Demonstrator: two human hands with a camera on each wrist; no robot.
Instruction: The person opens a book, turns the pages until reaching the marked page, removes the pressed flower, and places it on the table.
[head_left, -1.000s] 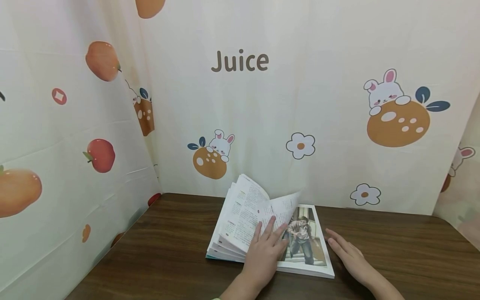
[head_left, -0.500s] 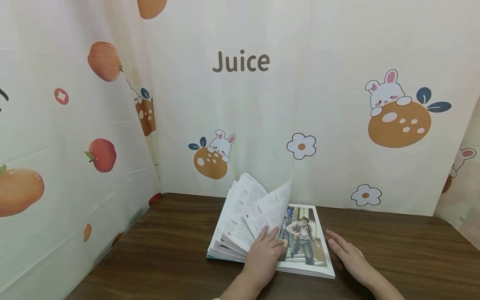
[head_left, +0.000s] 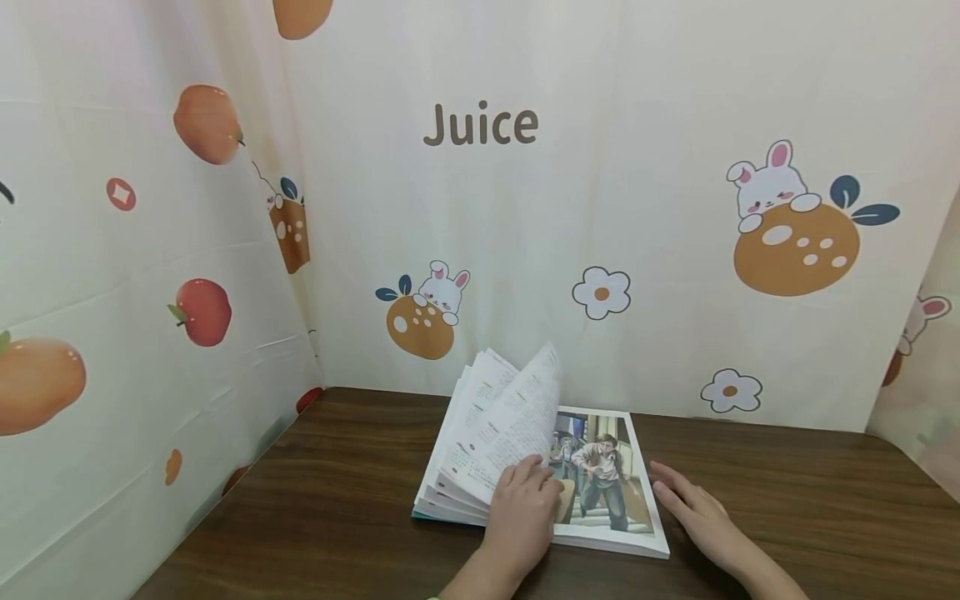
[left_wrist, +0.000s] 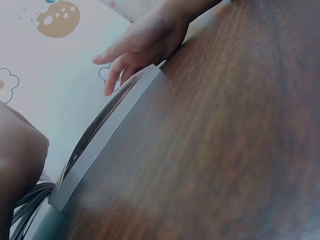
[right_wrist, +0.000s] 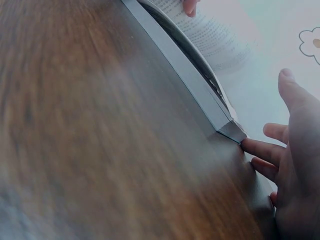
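Observation:
An open book (head_left: 607,537) lies on the table, its right page carrying a colour picture of a running figure. Its left pages fan out, and a loose leaf (head_left: 528,408) with printed text stands raised and slanted over them. Near the spine, my left hand (head_left: 521,512) rests on the book with bent fingers touching the lower part of that leaf. My right hand (head_left: 697,517) lies beside the book's right edge, fingers extended. In the right wrist view, a finger of my right hand (right_wrist: 300,155) touches the book's corner (right_wrist: 232,129). The left wrist view hides my left fingertips.
The dark wooden table (head_left: 337,483) extends on both sides of the book. A pale curtain (head_left: 660,208) printed with fruit, rabbits and flowers hangs directly behind it, and another curtain side (head_left: 135,250) borders the left.
The raised leaf has swung leftward, uncovering more of the picture on the right page. My left fingers have drawn in from spread to bent. My right hand stays almost still.

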